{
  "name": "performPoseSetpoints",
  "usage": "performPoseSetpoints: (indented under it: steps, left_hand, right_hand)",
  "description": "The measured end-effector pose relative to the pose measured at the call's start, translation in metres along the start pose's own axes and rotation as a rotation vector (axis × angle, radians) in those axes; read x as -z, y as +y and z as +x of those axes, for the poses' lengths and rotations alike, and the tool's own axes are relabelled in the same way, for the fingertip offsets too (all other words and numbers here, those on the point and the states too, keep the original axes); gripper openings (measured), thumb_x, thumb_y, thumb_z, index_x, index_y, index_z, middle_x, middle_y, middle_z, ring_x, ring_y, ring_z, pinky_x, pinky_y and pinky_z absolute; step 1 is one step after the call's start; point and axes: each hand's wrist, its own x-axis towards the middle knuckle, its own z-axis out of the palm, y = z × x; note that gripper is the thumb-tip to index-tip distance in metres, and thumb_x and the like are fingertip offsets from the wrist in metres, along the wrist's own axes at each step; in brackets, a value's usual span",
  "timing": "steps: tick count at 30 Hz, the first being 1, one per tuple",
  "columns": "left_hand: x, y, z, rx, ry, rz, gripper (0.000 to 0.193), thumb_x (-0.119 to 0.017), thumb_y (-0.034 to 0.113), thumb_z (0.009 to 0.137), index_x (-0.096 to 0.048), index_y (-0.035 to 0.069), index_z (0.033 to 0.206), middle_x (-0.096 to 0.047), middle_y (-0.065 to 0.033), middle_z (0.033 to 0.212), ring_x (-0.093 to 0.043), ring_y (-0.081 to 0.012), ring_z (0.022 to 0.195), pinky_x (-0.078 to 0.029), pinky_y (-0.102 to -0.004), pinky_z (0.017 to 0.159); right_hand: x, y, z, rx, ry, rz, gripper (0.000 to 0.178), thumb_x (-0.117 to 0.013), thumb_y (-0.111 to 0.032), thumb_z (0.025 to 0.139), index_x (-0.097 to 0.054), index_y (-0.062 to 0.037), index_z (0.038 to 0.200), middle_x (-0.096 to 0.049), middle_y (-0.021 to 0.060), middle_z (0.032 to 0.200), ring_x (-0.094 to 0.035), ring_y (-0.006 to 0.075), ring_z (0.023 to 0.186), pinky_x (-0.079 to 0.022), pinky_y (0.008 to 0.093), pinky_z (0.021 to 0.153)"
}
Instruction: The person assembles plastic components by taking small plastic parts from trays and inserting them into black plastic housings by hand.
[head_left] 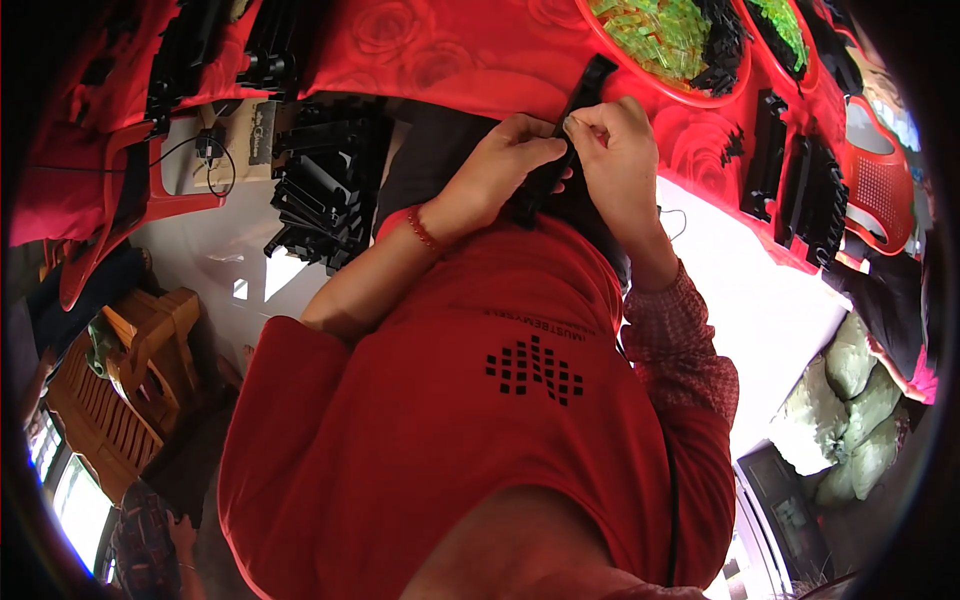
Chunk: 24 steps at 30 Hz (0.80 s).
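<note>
A long, narrow black plastic part [590, 85] slants away from my lap, over the near edge of the red-covered table. My left hand [520, 155] is closed round its middle, with the thumb pressed on top and fingertips showing beneath. Close beside that thumb, my right hand [618, 150] pinches its thumb and forefinger together against the part. Whatever lies between those fingertips is too small or hidden to make out.
A red basin [690, 98] of small green clear pieces and black pieces stands at the far right, with a second one beyond. Black parts are stacked on the table [430, 50] and in a pile [325, 185] on the left. Red chairs [880, 180] flank the table.
</note>
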Motion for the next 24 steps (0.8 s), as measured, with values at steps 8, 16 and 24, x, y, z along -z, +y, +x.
performPoseSetpoints:
  steps: [8,16,24]
  left_hand:
    - [-0.011,-0.016,0.008,-0.223,0.217,0.758,0.031,-0.048,0.022,0.101,-0.057,-0.008,0.108,-0.066,-0.014,0.086,-0.067,-0.0175,0.069,-0.053,-0.0295,0.058]
    - [-0.008,-0.029,0.017,-0.383,0.293,1.062,0.023,-0.047,0.018,0.1,-0.053,-0.004,0.094,-0.066,-0.0148,0.079,-0.065,-0.0206,0.06,-0.053,-0.0344,0.057]
    - [-0.004,-0.025,0.013,-0.354,0.272,0.944,0.023,-0.048,0.018,0.102,-0.054,-0.004,0.097,-0.066,-0.0127,0.079,-0.065,-0.0183,0.061,-0.052,-0.0317,0.054]
  right_hand:
    - [-0.006,0.001,-0.003,0.006,0.049,-0.017,0.007,-0.072,-0.012,0.08,-0.066,-0.009,0.079,-0.058,0.0065,0.079,-0.058,0.0265,0.075,-0.041,0.0407,0.074]
    - [-0.006,-0.004,-0.003,-0.039,0.059,0.001,0.005,-0.071,-0.011,0.08,-0.067,-0.0072,0.08,-0.059,0.0084,0.08,-0.058,0.028,0.076,-0.041,0.0415,0.076]
    - [0.006,-0.011,-0.014,-0.025,0.139,0.265,0.012,-0.07,-0.009,0.088,-0.072,-0.004,0.099,-0.06,0.0077,0.082,-0.057,0.0166,0.07,-0.046,0.0303,0.06]
